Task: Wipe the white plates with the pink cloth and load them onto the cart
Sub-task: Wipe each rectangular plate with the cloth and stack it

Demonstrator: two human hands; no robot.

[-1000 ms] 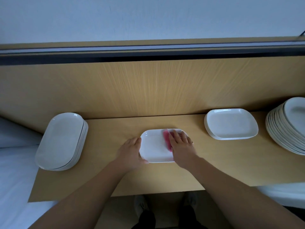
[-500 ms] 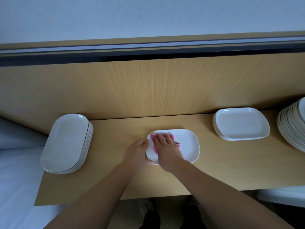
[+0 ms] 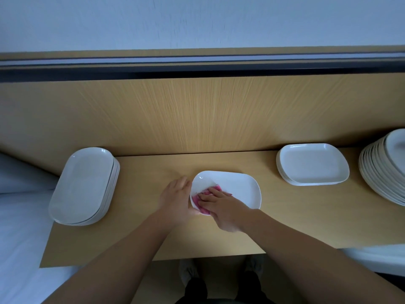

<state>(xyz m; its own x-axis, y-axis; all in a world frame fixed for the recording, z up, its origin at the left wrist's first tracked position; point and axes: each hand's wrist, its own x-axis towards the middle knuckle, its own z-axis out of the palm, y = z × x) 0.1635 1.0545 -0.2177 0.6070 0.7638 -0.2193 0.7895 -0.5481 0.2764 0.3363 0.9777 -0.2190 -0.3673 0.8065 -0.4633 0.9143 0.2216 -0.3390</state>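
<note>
Wooden counter (image 3: 306, 218), wood-grain back panel (image 3: 197, 115), white wall (image 3: 197, 18) above.

The plate (image 3: 241, 189) and oval stack (image 3: 83, 185) are coloured white, the cloth (image 3: 195, 199) pink, the table (image 3: 306, 216) light wood-grained tan.
</note>
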